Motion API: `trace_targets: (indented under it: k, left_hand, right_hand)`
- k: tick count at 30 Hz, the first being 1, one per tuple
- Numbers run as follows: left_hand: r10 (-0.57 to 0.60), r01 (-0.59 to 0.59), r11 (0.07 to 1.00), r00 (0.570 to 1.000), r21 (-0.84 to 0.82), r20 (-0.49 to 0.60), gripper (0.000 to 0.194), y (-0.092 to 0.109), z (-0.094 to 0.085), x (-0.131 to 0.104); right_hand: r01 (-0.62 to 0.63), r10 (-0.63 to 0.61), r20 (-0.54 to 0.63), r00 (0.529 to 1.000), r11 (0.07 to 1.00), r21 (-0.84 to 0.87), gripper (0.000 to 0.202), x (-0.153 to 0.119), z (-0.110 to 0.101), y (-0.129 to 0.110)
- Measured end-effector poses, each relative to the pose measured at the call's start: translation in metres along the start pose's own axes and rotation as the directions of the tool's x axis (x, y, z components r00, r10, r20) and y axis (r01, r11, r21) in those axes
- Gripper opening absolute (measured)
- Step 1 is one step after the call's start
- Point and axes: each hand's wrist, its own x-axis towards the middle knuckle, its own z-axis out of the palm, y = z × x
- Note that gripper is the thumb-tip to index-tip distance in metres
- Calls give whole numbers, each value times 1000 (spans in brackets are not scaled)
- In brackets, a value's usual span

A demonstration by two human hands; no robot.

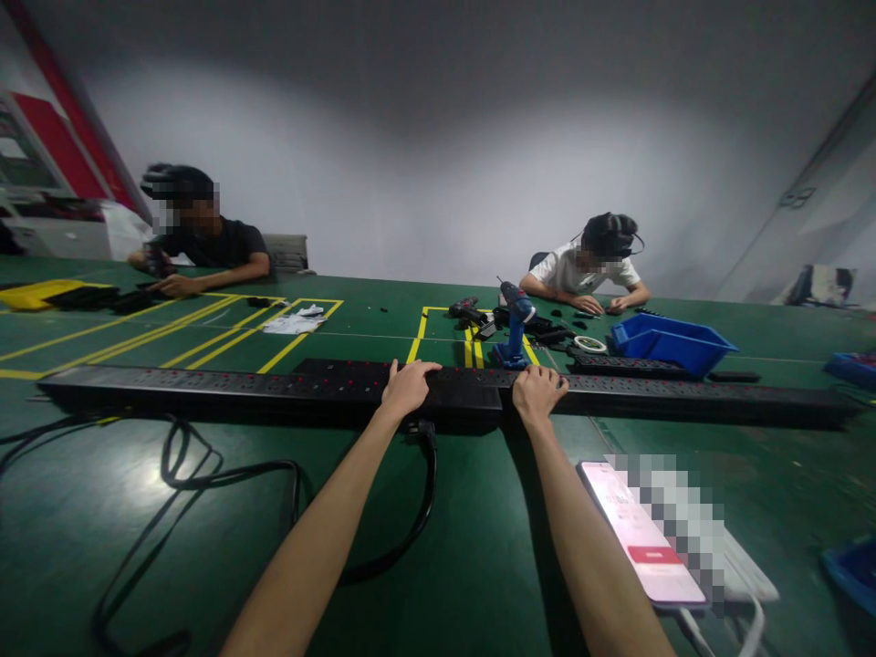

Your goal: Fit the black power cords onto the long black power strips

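Observation:
Long black power strips [225, 388] with rows of sockets and small red marks lie end to end across the table in front of me. Over the left strip, near its right end, is my left hand [405, 391], closed on its edge with the index finger pointing right. My right hand [538, 394] has its fingers curled over the left end of the right power strip [684, 401]. A gap with a dark shadow below shows between the two strips. A black plug and cable [425, 433] hang at the near side of the left strip, below my left hand.
A blue cordless drill [513, 324] stands just behind the strips, near a blue bin [671, 345] and loose black parts. Black cable [225, 474] loops at left. A lit phone [643, 538] lies by my right forearm. Two people sit across the green table [472, 547].

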Motion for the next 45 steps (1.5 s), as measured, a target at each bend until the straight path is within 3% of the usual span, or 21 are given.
trace_targets:
  k: [18,24,29,35,45]
  left_hand:
    - [-24,24,1000,999,-4,-27,56,-1,2,0]
    - [-24,24,1000,999,5,-49,53,0,2,-2]
    - [-155,179,976,972,127,-177,43,-1,5,-5]
    - [-92,98,992,992,77,-85,39,-6,-2,-5]
    - [-51,53,998,998,44,-43,40,-6,-5,-4]
  right_hand:
    - [95,-97,70,993,995,33,36,-11,-6,-24]
    - [74,-77,52,996,996,51,35,-13,-6,-27]
    - [51,-53,28,998,998,41,39,-11,-10,-27]
    - [86,-86,24,996,996,-1,43,-9,-9,-23]
    - [112,-111,15,994,993,-43,44,-5,-11,-15]
